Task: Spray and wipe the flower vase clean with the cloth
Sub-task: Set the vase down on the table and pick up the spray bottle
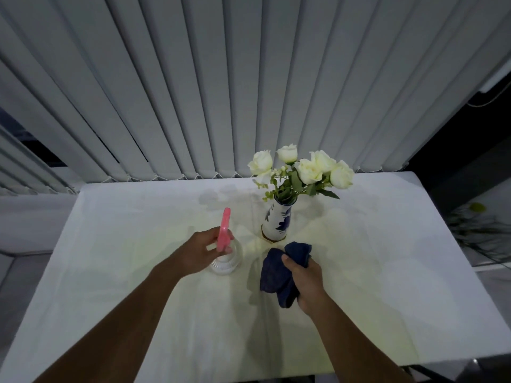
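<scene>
Vase (278,221) first: it stands upright a little right of the frame's centre, on the white cloth that covers the table (110,244), white with blue flower patterns and a dark band at its foot. White roses (309,168) with green leaves rise out of its neck toward the grey vertical blinds (193,78) that fill the upper half of the frame. Your left hand (203,251) is wrapped around the neck of a clear spray bottle (226,258) with a pink trigger head, just left of the vase and standing on the table; the pink nozzle points up the frame, away from you. Your right hand (307,280) is clenched on a bunched dark blue cloth (279,272), just below the vase in the frame, the cloth's upper fold near the vase's foot but apart from it. Both forearms reach in from the lower edge.
</scene>
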`<action>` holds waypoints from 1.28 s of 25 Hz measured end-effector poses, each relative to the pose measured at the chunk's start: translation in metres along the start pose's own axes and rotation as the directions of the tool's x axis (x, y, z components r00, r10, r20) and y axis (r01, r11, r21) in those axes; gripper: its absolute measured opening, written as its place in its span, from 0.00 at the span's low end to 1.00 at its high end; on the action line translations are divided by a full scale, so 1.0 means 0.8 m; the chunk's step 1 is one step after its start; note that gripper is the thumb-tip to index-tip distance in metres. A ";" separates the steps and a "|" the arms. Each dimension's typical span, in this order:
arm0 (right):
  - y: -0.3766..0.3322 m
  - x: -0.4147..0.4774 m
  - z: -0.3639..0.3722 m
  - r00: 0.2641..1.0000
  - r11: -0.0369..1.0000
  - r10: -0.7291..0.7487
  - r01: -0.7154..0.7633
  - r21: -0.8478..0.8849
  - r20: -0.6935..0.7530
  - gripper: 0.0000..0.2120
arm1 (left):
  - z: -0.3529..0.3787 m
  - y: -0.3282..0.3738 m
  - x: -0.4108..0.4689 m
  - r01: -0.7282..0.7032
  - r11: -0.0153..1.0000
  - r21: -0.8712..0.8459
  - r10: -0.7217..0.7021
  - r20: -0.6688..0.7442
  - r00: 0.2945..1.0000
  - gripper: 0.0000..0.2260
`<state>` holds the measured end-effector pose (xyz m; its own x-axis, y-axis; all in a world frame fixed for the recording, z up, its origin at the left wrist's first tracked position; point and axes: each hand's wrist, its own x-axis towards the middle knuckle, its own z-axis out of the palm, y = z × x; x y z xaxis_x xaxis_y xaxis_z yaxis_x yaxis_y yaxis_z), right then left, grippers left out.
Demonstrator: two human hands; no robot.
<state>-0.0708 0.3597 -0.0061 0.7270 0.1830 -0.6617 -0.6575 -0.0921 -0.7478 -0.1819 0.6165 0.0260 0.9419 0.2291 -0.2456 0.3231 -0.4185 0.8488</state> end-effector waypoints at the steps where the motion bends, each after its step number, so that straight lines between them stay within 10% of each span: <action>1: 0.002 -0.003 -0.002 1.000 1.000 -0.007 0.007 0.006 -0.006 0.10 | 0.005 0.003 0.000 -0.010 1.000 0.009 0.010 -0.001 1.000 0.10; 17: -0.008 -0.067 -0.334 0.917 0.977 -0.098 0.162 0.137 -0.386 0.07 | 0.292 0.228 0.044 -0.260 0.962 0.080 0.209 0.392 0.896 0.10; 25: 0.078 -0.172 -0.598 0.657 0.982 0.009 0.135 0.130 -0.754 0.16 | 0.566 0.367 0.023 -0.441 0.897 0.032 0.300 0.689 0.660 0.10; 32: 0.166 -0.189 -0.738 0.446 0.945 -0.171 -0.177 -0.274 -0.878 0.26 | 0.730 0.412 -0.002 -0.458 0.887 0.056 0.254 0.770 0.586 0.16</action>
<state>-0.1516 -0.2579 -0.0371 0.6106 -0.7624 -0.2144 -0.6962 -0.3876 -0.6042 -0.0235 -0.0345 0.0326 0.7042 -0.6485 -0.2890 -0.1398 -0.5257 0.8391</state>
